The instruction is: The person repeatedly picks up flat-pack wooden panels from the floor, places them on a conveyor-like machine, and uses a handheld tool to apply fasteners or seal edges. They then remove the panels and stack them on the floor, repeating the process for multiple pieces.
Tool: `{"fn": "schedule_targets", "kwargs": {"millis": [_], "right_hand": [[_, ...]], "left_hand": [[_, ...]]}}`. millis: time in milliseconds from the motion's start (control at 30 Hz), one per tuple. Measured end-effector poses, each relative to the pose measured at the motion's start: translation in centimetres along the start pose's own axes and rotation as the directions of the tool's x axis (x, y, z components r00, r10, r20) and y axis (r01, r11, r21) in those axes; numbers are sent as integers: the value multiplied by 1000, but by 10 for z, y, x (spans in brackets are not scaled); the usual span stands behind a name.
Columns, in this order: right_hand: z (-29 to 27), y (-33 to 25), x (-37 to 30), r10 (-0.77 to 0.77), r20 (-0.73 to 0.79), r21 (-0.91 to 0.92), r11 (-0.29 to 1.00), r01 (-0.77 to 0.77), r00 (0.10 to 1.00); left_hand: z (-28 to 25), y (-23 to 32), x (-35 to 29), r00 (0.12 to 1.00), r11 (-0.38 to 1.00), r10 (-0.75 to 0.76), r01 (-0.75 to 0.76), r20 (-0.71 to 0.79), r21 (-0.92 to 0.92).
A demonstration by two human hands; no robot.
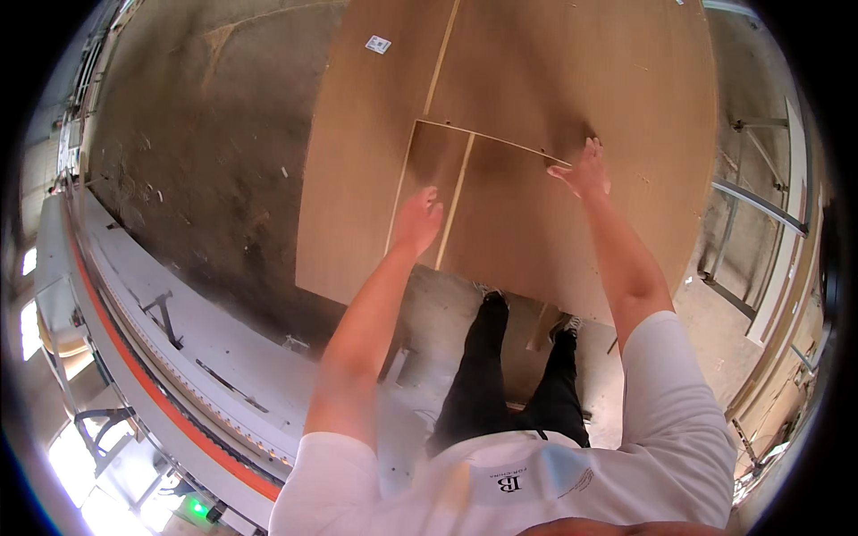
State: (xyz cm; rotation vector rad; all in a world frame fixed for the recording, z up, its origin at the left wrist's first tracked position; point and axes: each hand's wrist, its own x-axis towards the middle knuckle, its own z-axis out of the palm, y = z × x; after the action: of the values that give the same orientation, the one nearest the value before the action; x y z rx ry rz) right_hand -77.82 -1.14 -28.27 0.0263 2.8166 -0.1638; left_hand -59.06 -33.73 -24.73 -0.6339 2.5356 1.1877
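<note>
A wood-coloured panel [514,201] with a pale front strip running along it lies on top of a larger board of the same colour [643,107]. Over the left part of the smaller panel is my left hand [420,220], its fingers loosely bent and apart, holding nothing I can see. My right hand [586,171] is at the panel's far right corner with fingers spread and the thumb beside the edge. Whether either hand touches the wood I cannot tell. Small dark holes show near the panel's far edge.
A white label [378,45] sits on the board's far left. To the left runs a long machine bed [241,384] with an orange stripe [170,397]. Metal frames [760,205] stand on the right. My legs [483,366] are close to the board's near edge.
</note>
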Motion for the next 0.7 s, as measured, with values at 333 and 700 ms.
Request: {"fn": "schedule_targets", "kwargs": {"millis": [333,700], "right_hand": [[-24,12,-2,209,157,370,894,-253,965],[28,37,4,113,46,601,791,-118,993]], "left_hand": [[-4,23,132,946,940,250,-186,-208,285],[22,39,165,970,987,100,-69,-220,148]]}}
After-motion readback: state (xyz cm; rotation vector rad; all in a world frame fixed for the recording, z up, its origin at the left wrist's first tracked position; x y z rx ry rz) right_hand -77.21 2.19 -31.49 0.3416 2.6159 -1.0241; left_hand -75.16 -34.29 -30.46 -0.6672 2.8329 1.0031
